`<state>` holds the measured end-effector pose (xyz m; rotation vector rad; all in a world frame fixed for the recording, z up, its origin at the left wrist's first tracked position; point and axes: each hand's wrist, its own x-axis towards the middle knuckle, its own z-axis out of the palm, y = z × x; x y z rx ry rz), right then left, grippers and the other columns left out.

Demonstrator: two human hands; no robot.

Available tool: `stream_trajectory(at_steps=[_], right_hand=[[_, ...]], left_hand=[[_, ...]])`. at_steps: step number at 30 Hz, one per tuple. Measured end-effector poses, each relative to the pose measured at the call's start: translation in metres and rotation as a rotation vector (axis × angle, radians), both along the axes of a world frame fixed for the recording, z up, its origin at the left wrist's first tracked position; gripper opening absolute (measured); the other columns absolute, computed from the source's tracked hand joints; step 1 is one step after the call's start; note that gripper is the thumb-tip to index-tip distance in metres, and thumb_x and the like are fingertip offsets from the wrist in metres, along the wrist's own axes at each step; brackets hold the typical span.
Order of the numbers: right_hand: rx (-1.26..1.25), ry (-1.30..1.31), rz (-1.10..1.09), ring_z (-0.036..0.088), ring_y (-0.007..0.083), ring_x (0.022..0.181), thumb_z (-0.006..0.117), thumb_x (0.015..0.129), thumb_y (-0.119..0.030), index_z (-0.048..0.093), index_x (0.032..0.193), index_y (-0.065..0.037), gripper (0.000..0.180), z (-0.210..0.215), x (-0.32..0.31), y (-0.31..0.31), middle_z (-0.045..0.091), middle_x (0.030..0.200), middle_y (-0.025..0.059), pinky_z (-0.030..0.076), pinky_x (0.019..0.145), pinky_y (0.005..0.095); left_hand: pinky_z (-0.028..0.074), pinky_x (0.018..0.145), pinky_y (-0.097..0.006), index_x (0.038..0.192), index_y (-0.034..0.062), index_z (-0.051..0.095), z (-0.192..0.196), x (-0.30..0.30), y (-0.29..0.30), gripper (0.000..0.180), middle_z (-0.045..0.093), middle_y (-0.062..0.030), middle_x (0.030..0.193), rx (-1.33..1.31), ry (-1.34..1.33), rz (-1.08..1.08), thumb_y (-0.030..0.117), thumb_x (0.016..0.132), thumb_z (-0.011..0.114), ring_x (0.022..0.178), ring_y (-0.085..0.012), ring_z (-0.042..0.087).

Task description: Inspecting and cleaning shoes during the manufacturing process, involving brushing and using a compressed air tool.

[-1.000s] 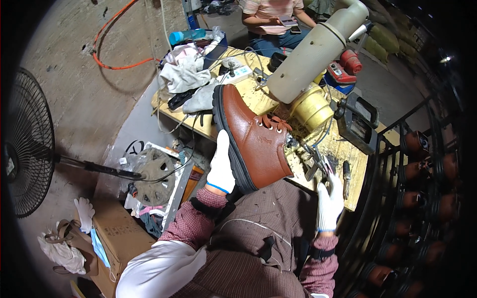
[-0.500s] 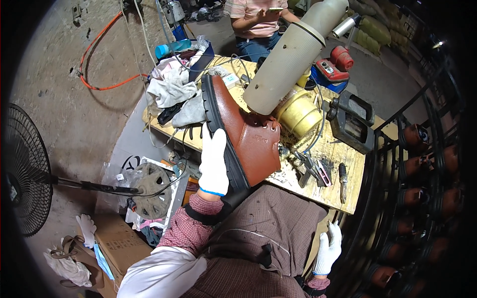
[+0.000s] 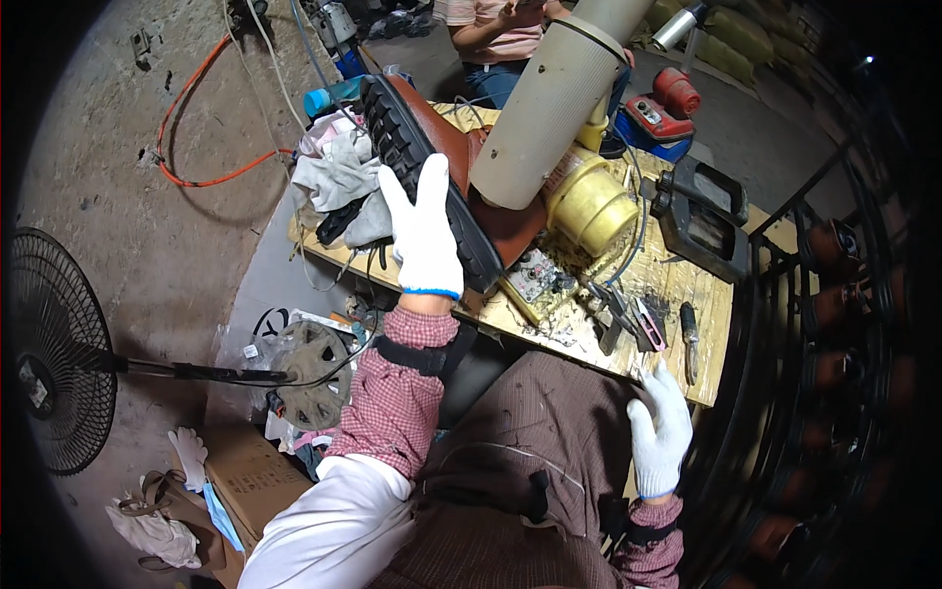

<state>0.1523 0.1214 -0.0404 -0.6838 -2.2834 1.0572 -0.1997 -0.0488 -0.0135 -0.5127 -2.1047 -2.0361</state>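
A brown leather boot (image 3: 432, 110) with a thick black treaded sole (image 3: 407, 147) is tilted at the table's near left, its sole turned toward me. My left hand (image 3: 428, 240), in a white knitted glove, grips the boot at its sole. The thumb and a finger show spread; the other fingers are partly hidden. A wide grey ribbed tube (image 3: 549, 108) slants down in front of the boot and covers part of its upper. My right hand (image 3: 659, 432), also gloved, hovers by the table's front edge, fingers apart and holding nothing, below a dark-handled knife (image 3: 690, 339).
Pliers (image 3: 610, 319) and a pink-handled tool (image 3: 650, 326) lie on the wooden table (image 3: 706, 304). A yellow round housing (image 3: 594, 211) stands by the tube. Cloths (image 3: 339, 172) are piled left, a fan (image 3: 64, 363) stands far left, racked boots (image 3: 834, 304) line the right. A person sits opposite.
The boot has shifted up and left and rolled, so more of its sole faces me. My left hand moved with it. My right hand rose toward the table edge, fingers spreading.
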Motion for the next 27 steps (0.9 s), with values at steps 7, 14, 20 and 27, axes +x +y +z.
stream_trajectory(at_steps=[7, 14, 20, 27], right_hand=[[0.514, 0.182, 0.383, 0.066, 0.0376, 0.114, 0.073, 0.080, -0.004, 0.071, 0.125, -0.010, 0.046, 0.055, -0.097, -0.017, 0.068, 0.128, 0.0193, 0.052, 0.094, 0.0451], [0.677, 0.125, 0.642, 0.063, 0.0296, 0.089, 0.063, 0.086, -0.015, 0.064, 0.107, -0.008, 0.023, 0.083, -0.173, -0.061, 0.064, 0.101, 0.0112, 0.050, 0.075, 0.0432], [0.257, -0.286, 1.019, 0.071, 0.0279, 0.074, 0.074, 0.080, -0.012, 0.071, 0.077, -0.014, 0.004, 0.040, -0.092, 0.004, 0.070, 0.077, 0.0075, 0.057, 0.066, 0.0388], [0.571, -0.357, -0.182, 0.068, 0.0367, 0.114, 0.073, 0.085, -0.012, 0.064, 0.136, -0.011, 0.051, -0.048, -0.023, 0.117, 0.071, 0.123, 0.0179, 0.055, 0.096, 0.0412]], left_hand=[[0.044, 0.111, -0.045, 0.168, 0.0127, 0.015, 0.033, 0.026, -0.003, 0.085, 0.042, -0.0124, 0.157, 0.482, -0.444, -0.023, 0.040, 0.102, 0.062, 0.137, -0.0284, 0.049], [0.046, 0.108, -0.040, 0.167, 0.0090, 0.019, 0.020, 0.071, -0.016, 0.091, 0.047, -0.0119, 0.153, 0.484, -0.517, -0.003, 0.040, 0.099, 0.070, 0.129, -0.0264, 0.054], [0.048, 0.106, -0.040, 0.166, 0.0102, 0.023, 0.033, 0.055, -0.018, 0.085, 0.044, -0.0129, 0.155, 0.516, -0.455, 0.061, 0.036, 0.099, 0.068, 0.130, -0.0269, 0.053], [0.049, 0.107, -0.041, 0.167, 0.0123, 0.018, 0.049, 0.030, 0.010, 0.080, 0.042, -0.0152, 0.156, 0.461, -0.320, 0.045, 0.030, 0.103, 0.062, 0.133, -0.0277, 0.052]])
